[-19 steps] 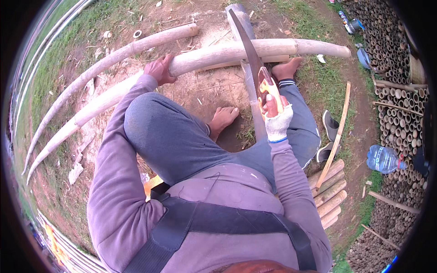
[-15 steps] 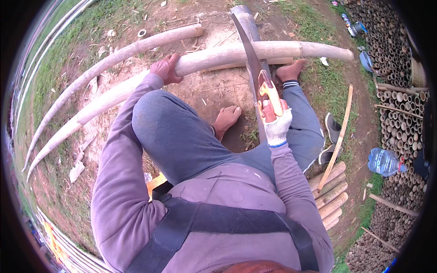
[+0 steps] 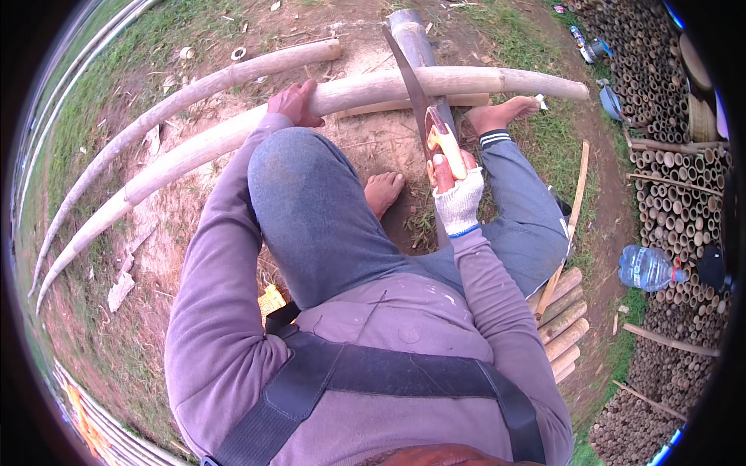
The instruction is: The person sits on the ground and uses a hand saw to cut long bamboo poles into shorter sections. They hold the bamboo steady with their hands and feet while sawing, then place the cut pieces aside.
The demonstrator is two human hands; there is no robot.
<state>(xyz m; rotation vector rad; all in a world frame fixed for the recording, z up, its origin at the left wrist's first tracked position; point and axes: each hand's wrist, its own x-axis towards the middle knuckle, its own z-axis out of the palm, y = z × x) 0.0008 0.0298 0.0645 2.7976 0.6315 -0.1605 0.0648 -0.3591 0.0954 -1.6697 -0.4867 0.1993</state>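
Observation:
A long, pale bamboo pole (image 3: 373, 91) lies crosswise in front of me, over a grey-brown support pole (image 3: 414, 39). My left hand (image 3: 297, 105), bare, is closed around the bamboo left of the support. A white fingerless glove covers my right hand (image 3: 458, 189), which is closed on the yellowish handle of a handsaw (image 3: 407, 75). The saw's dark blade slants up and left across the bamboo, close to where it meets the support. Whether its teeth have entered the bamboo cannot be made out.
Another bamboo pole (image 3: 210, 80) lies beyond on the left. My bare feet (image 3: 383, 193) are near the support. Short bamboo pieces (image 3: 565, 330) lie at my right, with a thin strip (image 3: 573, 225) across them. Stacked bamboo (image 3: 676, 202) and a plastic bottle (image 3: 651, 268) stand farther right.
My left hand has shifted right along the bamboo, and my left knee has moved right. The right foot has turned outward. My right hand still holds the saw across the pole.

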